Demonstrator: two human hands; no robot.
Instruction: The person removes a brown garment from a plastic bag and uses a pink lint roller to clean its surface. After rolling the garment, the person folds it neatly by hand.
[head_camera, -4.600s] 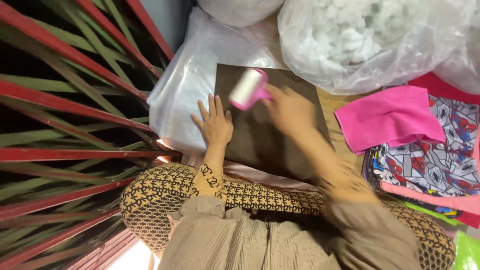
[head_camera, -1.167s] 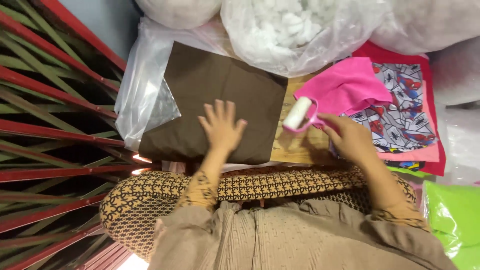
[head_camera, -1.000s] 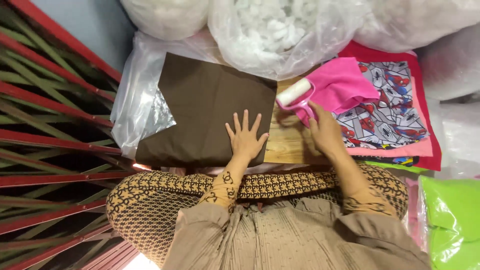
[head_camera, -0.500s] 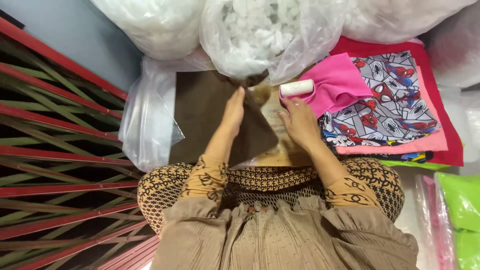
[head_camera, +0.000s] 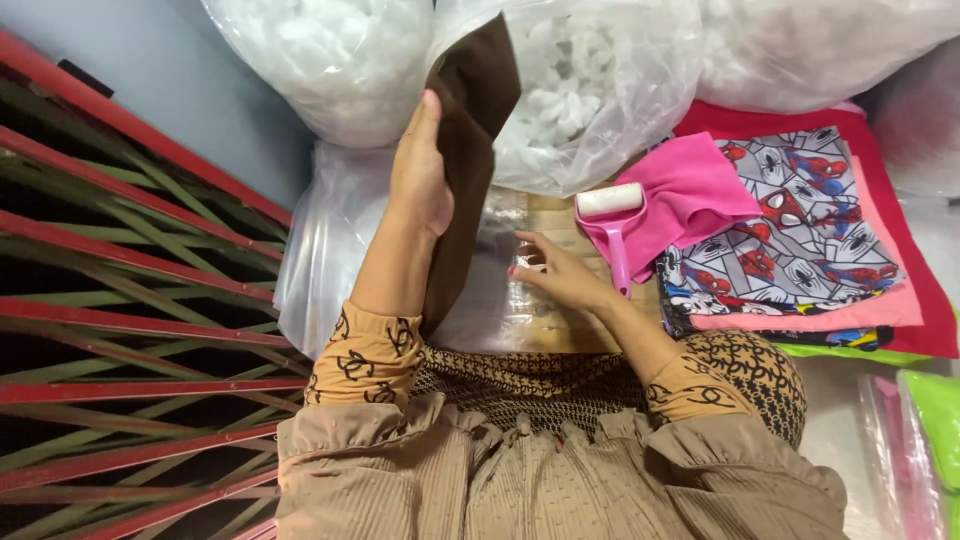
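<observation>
**Left hand lifts brown cloth; right hand flat on clear sheet**

Grip: left hand (head_camera: 420, 175) is closed on the edge of the brown cloth (head_camera: 470, 130), thumb on the near face, fingers behind it and hidden. Cloth is raised on edge, top corner up against the stuffing bags (head_camera: 600, 90), lower part hanging down toward the board (head_camera: 560, 330).

Right hand (head_camera: 560, 280) grips nothing. Fingers spread, tips resting on the clear sheet (head_camera: 490, 290) that lies over the board. Palm looks low; full contact can't be confirmed.

Roller (head_camera: 612, 215): pink handle, white drum, lying just beside the right hand, drum end resting on the pink cloth (head_camera: 690, 195). Neither hand touches it.

Around:
- Printed cloth (head_camera: 790, 240) lies on a stack of pink, red and green pieces, right of the pink cloth.
- Clear bags of white stuffing along the top edge, one more clear bag (head_camera: 330, 250) left of the board.
- Red-and-green gate (head_camera: 130, 300) fills the left side.
- Green bag (head_camera: 935, 420) at lower right.

Progress, as a judgement:
- Roller set down, so rolling appears paused or done on one face.
- Brown cloth is off the board, mid-lift, not yet laid anywhere; a flip and a move to a pile look equally possible.
- Right hand seems to be steadying or reaching for the clear sheet.
- Stack on the right looks untouched for now.
</observation>
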